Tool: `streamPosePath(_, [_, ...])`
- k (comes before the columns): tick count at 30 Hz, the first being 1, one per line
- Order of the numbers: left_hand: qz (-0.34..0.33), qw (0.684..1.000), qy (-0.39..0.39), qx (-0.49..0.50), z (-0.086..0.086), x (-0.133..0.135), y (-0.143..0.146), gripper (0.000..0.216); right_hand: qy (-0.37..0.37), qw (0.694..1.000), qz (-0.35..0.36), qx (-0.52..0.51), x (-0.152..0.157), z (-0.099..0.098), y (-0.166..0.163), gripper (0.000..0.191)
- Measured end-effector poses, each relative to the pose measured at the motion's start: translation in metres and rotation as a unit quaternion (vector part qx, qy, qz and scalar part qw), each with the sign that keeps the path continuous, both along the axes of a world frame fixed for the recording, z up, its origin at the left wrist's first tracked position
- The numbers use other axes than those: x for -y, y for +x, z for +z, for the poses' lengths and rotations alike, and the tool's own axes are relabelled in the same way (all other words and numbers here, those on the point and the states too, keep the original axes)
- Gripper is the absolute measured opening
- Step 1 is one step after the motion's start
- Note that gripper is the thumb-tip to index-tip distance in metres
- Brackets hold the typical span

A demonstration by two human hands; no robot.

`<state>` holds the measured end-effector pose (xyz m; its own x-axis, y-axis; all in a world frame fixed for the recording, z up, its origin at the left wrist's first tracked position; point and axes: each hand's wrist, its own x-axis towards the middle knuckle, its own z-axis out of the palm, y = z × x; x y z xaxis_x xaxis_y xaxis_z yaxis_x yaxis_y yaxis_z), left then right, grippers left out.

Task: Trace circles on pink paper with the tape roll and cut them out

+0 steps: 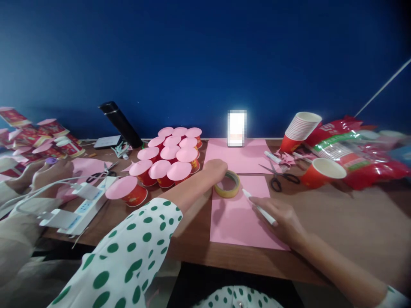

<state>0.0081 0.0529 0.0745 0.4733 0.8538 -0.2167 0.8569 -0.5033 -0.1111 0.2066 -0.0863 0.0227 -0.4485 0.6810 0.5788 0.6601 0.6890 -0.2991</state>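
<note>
My left hand (214, 170) rests closed on the left edge of a yellow tape roll (227, 184), pressing it flat on a pink paper sheet (239, 222). My right hand (279, 216) grips a white pen (258, 207), its tip touching the paper just right of the roll. A second pink sheet (239, 156) lies farther back.
Several red cups capped with pink discs (170, 156) cluster at the left. Black scissors (281, 176), a red cup stack (300, 128), a lone red cup (323, 172) and cup bags (359, 154) sit right. Another person's hands (48, 173), a power strip (85, 205) and scissors (102, 173) are far left.
</note>
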Motion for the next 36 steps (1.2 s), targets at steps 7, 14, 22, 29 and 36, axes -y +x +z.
streamPosePath(7, [0.019,0.999,0.027,0.031,0.018,-0.003,-0.010,0.027,-0.027,0.993,0.057,0.096,0.018,0.004,0.015,0.046])
streamPosePath(14, [0.064,0.986,0.041,0.149,0.060,-0.019,-0.031,0.036,-0.064,0.987,0.072,0.127,0.015,0.007,0.020,0.036])
streamPosePath(22, [0.065,0.977,-0.002,0.204,0.059,-0.004,-0.026,0.033,-0.088,0.988,0.086,0.088,0.026,0.002,0.019,0.037])
streamPosePath(29, [0.036,0.983,-0.068,0.167,0.032,0.024,0.023,0.029,-0.033,0.991,-0.091,-0.094,0.025,0.006,0.039,0.022])
streamPosePath(36, [0.030,0.992,-0.058,0.110,0.000,0.030,0.052,0.025,-0.019,0.990,-0.119,-0.067,0.024,0.007,0.054,0.023])
